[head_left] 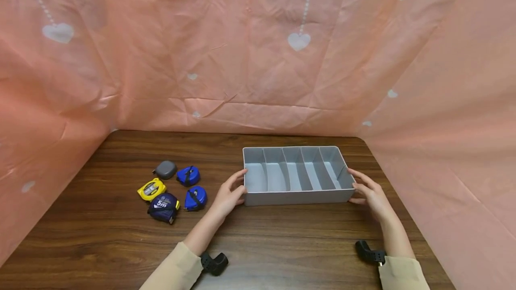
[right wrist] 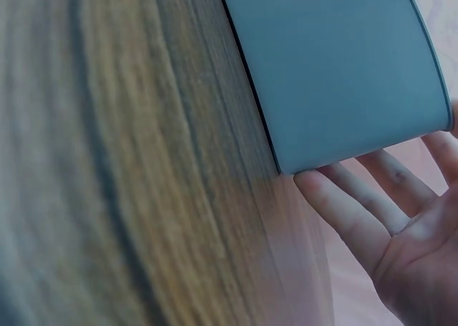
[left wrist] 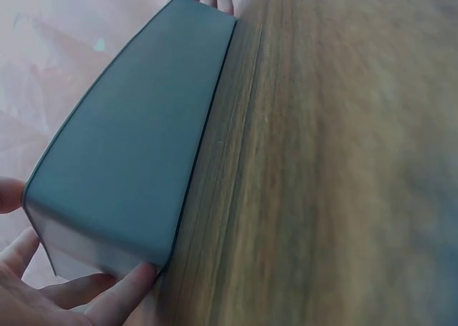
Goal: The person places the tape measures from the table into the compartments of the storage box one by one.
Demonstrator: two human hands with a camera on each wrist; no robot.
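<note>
Left hand (head_left: pixel 227 197), right hand (head_left: pixel 372 196), holding 2 opposite ends, 5-compartment tray (head_left: pixel 298 198)

bin (head_left: pixel 298 198): grey
tapes (head_left: pixel 152 189): two blue, yellow, navy, grey
bench (head_left: pixel 282 245): brown wood grain
curtain (head_left: pixel 225 57): pink, white hearts (head_left: pixel 299 41)

Gray five-compartment tray (head_left: pixel 298 198): underside hidden; compartments out of sight in both wrist views.
Left hand (head_left: pixel 227 197): partly cut off at the left wrist view's lower left corner.
Right hand (right wrist: pixel 418 240): cut off by the right wrist view's right edge.
Yellow tape measure (head_left: pixel 152 189): numeral tiny, perhaps a 3.
Navy tape measure (head_left: pixel 163 207): print around "5m" too small to read.
Wooden table (head_left: pixel 282 240): grain blurred in both wrist views.
Beige sleeves (head_left: pixel 173 267): cut off by the head view's bottom edge.
</note>
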